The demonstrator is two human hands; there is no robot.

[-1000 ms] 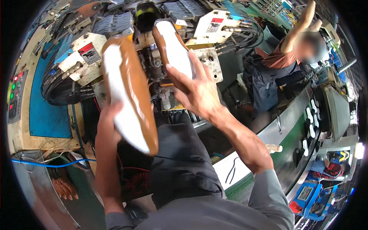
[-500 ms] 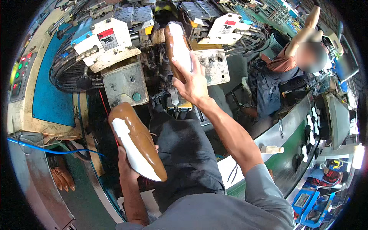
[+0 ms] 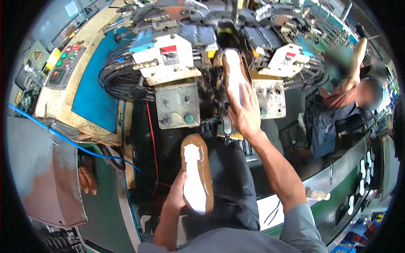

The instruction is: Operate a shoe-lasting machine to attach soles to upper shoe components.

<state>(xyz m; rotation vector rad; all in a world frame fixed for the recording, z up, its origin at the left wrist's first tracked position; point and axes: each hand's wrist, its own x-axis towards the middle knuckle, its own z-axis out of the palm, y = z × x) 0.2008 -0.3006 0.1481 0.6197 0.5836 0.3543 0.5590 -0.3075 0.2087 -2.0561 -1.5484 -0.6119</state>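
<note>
My left hand (image 3: 177, 189) grips a brown shoe upper (image 3: 208, 168) from its left side, thumb along the edge, above my lap. Its white underside faces me, and its long axis runs away from me. A second brown shoe upper (image 3: 227, 69) lies white side up in the middle of the machine (image 3: 181, 98), its far end between two dark plates. Over its near end rests my right hand (image 3: 245, 114), fingers stretched and spread on the white underside, thumb out to the left. The underside of this second shoe is hidden.
At the left stands a control panel (image 3: 65, 63) with coloured buttons beside a blue board (image 3: 98, 80). Black hoses (image 3: 112, 82) loop near the machine. Brown shoes (image 3: 87, 177) sit low at left. A bottle (image 3: 318, 195) lies at right; another person (image 3: 337, 114) is beyond the green conveyor (image 3: 318, 215).
The view has swung left, so the scene sits further right. The shoe in my left hand has turned from a tilt to nearly straight, underside up. My right hand stays on the other shoe.
</note>
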